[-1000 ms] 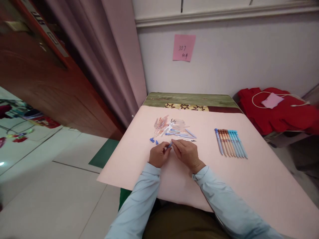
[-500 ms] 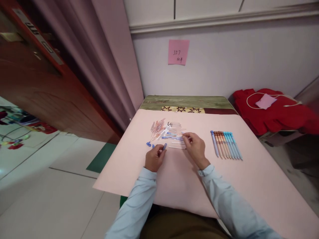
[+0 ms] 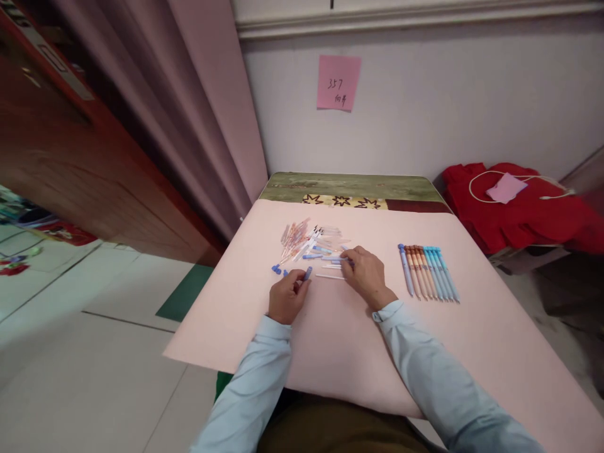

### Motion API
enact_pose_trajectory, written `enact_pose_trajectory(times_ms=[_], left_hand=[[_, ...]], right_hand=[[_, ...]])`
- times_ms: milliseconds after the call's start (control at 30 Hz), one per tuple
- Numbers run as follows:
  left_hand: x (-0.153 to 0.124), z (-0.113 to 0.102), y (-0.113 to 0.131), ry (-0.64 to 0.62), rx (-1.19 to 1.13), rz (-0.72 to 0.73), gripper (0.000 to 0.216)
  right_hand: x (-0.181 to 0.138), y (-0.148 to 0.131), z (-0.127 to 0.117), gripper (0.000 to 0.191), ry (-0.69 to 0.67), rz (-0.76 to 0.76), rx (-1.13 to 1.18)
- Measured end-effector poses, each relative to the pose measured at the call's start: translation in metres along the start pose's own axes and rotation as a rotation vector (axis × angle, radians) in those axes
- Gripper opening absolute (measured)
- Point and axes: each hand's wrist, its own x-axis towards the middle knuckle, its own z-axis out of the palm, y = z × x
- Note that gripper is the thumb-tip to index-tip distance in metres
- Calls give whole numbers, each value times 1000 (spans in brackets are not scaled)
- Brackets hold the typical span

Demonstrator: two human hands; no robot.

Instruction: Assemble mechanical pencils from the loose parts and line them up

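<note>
My left hand (image 3: 287,294) is closed around a short blue pen part (image 3: 308,274), whose end pokes up between thumb and fingers. Just beyond it lie small blue pieces (image 3: 276,269), perhaps pen tops. My right hand (image 3: 364,274) reaches to the right edge of a pile of loose pen parts, its fingers curled together over blue barrels (image 3: 333,258); what it pinches is hidden. Thin white refills (image 3: 329,276) lie beside its fingertips. Farther back in the pile are pinkish-brown barrels (image 3: 295,238) and clear tubes (image 3: 330,231).
To the right, a row of assembled pens (image 3: 428,274) in blue, brown and turquoise lies side by side on the pink-covered table (image 3: 349,352). Red cloth (image 3: 542,220) with a white cord is beyond the table's right edge. A pink note (image 3: 338,83) hangs on the wall.
My view has tilted down slightly. My right hand has lowered onto the pile's edge, its fingers curling more over the parts. My left hand keeps the blue pen part.
</note>
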Motion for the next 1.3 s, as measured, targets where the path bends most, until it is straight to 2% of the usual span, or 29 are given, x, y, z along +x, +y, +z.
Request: enact_pose_trajectory(times_ms=[300,433,600,833,1300], left_hand=[[1,1,0,-30,-25,-29,12],[2,1,1,-44,-23,-27,12],[1,1,0,-53,-35,-35,11],[1,1,0,-39,-46,-31,11],[2,-1,2,-54,-73,-44,10]], right_hand=[[8,5,-5,24,-3,-79,32],[21,7,-4,24,4,-98,-37],[32,5,-5,25,-81,-181,-153],[47,1,-13,22,-219,-224,-236],[53,-20,-9,22,-238,-180,-249]])
